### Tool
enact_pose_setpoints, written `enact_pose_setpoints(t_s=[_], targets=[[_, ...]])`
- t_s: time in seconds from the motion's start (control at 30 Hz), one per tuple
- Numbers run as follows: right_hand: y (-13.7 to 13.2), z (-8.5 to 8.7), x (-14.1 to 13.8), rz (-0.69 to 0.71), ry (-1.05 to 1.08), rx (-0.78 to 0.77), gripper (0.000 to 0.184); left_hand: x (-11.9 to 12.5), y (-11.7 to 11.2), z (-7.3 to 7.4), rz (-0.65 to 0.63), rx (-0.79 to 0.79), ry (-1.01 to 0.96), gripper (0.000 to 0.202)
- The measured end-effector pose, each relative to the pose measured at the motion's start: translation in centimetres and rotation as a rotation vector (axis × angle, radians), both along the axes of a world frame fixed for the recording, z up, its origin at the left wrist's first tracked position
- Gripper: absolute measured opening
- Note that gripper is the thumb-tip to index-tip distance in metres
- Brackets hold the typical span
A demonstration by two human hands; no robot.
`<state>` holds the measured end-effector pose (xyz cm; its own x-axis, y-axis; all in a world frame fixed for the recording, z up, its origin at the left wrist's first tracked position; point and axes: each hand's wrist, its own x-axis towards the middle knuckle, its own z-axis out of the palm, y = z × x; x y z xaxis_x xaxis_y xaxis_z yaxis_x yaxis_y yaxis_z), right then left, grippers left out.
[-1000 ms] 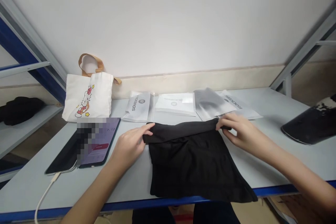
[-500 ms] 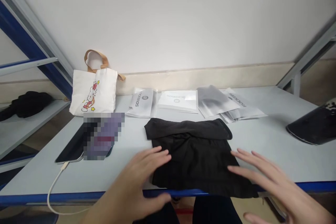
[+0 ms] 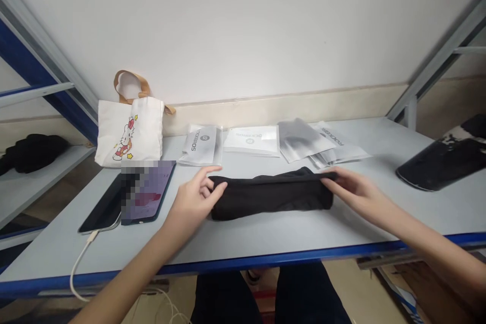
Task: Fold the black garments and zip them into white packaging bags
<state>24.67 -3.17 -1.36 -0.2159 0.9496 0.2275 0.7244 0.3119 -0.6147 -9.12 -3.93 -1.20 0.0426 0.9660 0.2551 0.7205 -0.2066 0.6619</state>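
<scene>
A black garment [image 3: 271, 193] lies folded into a narrow band across the middle of the grey table [image 3: 266, 238]. My left hand [image 3: 195, 198] pinches its left end between thumb and fingers. My right hand [image 3: 355, 191] grips the right end, fingers closed over the top edge. Both forearms reach in from the near edge.
Several white and frosted packaging bags [image 3: 261, 140] lie along the back of the table. A white tote bag [image 3: 129, 131] stands at the back left. Two phones [image 3: 131, 197] lie left, one on a white cable [image 3: 78, 268]. A dark object [image 3: 436, 162] rests far right.
The garment's lower part, which hung over the table edge, has been folded up onto the top band. Both hands went from flat near the front edge to gripping the band's ends.
</scene>
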Motion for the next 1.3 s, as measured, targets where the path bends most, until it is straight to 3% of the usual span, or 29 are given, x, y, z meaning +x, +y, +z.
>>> enact_pose_setpoints(t_s=[0.1, 0.17, 0.27, 0.33, 0.43, 0.53, 0.63, 0.7, 0.83, 0.97, 1.13, 1.23, 1.3], targets=[[2.6, -0.8, -1.1, 0.027, -0.042, -0.094, 0.025, 0.1, 1.5, -0.9, -0.003, -0.058, 0.141, 0.049], [3.0, -1.0, -1.5, 0.006, -0.09, -0.073, 0.025, 0.0, 1.5, -1.9, 0.042, 0.021, 0.216, 0.053], [2.0, -0.1, -2.7, -0.09, -0.142, 0.057, 0.024, -0.2, 1.0, -2.9, 0.104, 0.196, 0.262, 0.057], [0.4, 0.9, -4.4, -0.1, -0.116, 0.196, 0.026, -0.2, 0.8, -3.1, 0.123, 0.206, 0.279, 0.056], [-2.0, 1.3, -8.2, 0.086, -0.097, 0.328, 0.038, -0.2, 0.9, -3.1, 0.149, 0.111, 0.294, 0.058], [-3.2, -0.4, -11.8, 0.319, -0.227, 0.215, 0.064, -0.2, 0.9, -3.1, 0.156, 0.089, 0.34, 0.055], [-2.8, -2.3, -13.2, 0.368, -0.284, 0.094, 0.075, -0.2, 0.8, -3.3, 0.124, 0.178, 0.374, 0.047], [-2.3, -2.9, -13.0, 0.35, -0.297, 0.102, 0.076, -0.1, 0.7, -3.3, 0.11, 0.216, 0.356, 0.043], [-1.4, -2.8, -12.0, 0.273, -0.358, 0.171, 0.08, 0.2, 0.4, -2.8, 0.096, 0.154, 0.191, 0.041], [-1.1, -2.8, -11.7, 0.28, -0.409, 0.116, 0.084, 0.2, 0.4, -2.6, 0.14, 0.079, -0.07, 0.045], [-1.2, -3.2, -11.9, 0.229, -0.368, 0.108, 0.087, -0.2, 2.3, -1.3, 0.179, -0.101, -0.459, 0.044], [-1.2, -3.1, -12.1, 0.206, -0.338, 0.119, 0.089, 2.3, 4.3, 0.9, 0.149, -0.079, -0.584, 0.041], [-1.3, -3.0, -12.2, 0.201, -0.309, 0.144, 0.089, 5.9, 5.3, 2.2, 0.046, 0.041, -0.566, 0.038]])
